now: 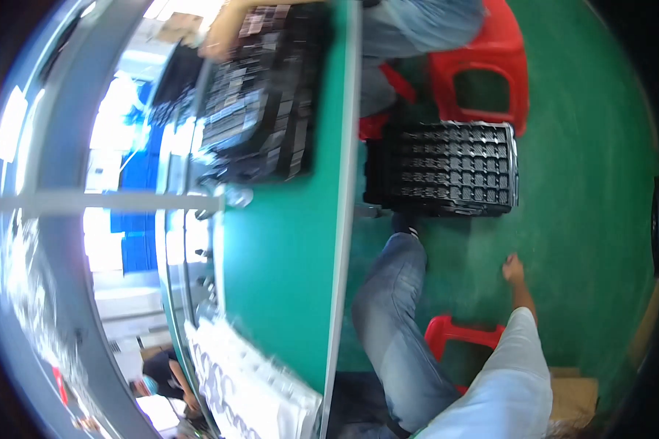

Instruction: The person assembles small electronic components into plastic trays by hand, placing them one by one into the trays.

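Observation:
My right hand (514, 267) hangs over the green floor, at the end of a white-sleeved arm. Its fingers look curled in, and nothing shows in them. My left hand is outside the picture. Beyond my right hand, a stack of black plastic trays (450, 168) with rows of small pockets stands low beside the table, close to my foot. On the green tabletop (285, 249) lies a blurred pile of black trays (263, 110). A co-worker's hand (220, 36) is at the far end of that pile.
A co-worker in jeans (425, 25) sits on a red plastic stool (516, 66). Another red stool (461, 329) is beside my leg, near a cardboard box (575, 399). White plastic-like packaging (249, 380) lies on the near table end. Another person (165, 377) is across the table.

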`<state>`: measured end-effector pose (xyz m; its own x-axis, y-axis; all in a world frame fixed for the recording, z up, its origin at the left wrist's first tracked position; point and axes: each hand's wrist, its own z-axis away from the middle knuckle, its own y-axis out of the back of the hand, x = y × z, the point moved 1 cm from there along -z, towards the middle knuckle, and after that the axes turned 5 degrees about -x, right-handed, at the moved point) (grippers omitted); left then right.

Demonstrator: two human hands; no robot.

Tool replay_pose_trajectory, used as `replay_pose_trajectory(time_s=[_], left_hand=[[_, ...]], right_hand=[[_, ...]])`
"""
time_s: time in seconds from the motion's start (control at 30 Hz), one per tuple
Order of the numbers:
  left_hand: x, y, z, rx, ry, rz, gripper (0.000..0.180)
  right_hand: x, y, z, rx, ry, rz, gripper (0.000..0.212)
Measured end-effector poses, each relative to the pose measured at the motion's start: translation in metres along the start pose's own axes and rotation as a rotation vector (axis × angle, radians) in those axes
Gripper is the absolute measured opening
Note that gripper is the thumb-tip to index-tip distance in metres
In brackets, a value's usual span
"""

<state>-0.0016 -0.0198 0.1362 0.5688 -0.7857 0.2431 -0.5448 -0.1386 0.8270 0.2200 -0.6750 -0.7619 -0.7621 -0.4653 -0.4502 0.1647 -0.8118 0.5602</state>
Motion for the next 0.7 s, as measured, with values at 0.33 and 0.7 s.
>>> replay_pose_trajectory(time_s=[0.33,0.7], left_hand=[[0.056,0.023,0.155,-0.259,-0.266,0.580,0.009],[0.087,-0.044,0.139,-1.175,-0.031,1.585,0.060]], right_hand=[[-0.180,0.068,0.352,-0.164,0.612,-1.010,0.037],[-0.417,0.169,0.777,-0.229,2.129,0.090,0.052]])
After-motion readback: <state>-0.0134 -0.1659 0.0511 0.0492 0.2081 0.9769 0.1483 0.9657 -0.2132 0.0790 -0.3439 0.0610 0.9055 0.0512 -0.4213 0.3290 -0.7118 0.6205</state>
